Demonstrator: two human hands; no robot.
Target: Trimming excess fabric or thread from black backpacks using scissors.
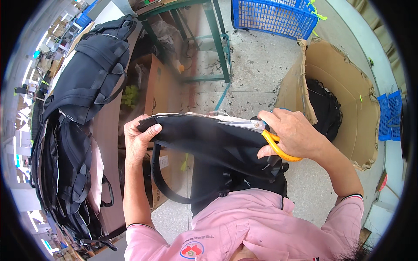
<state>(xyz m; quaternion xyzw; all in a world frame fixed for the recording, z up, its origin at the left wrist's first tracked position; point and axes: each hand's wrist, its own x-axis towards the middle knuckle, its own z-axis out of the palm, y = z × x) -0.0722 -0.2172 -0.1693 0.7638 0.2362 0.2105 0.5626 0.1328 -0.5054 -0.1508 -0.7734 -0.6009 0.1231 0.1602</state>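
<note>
A black fabric bag piece (pixel 196 135) is stretched between my hands, with a pale raw edge along its top and a black strap looping down at its left. My left hand (pixel 141 135) pinches its left corner, thumb on the near side. In my right hand (pixel 291 132) are scissors (pixel 278 148) with orange handles, fingers through the loops. Their metal blades point left and lie along the pale edge near the piece's right end. How far the blades are parted is hard to make out.
Black bags (pixel 87 74) are heaped on a table (pixel 111 174) at my left. A large cardboard box (pixel 348 95) with black material inside stands at right. A blue plastic crate (pixel 274 19) and a green metal frame (pixel 213 43) are beyond. Dark scraps litter the floor.
</note>
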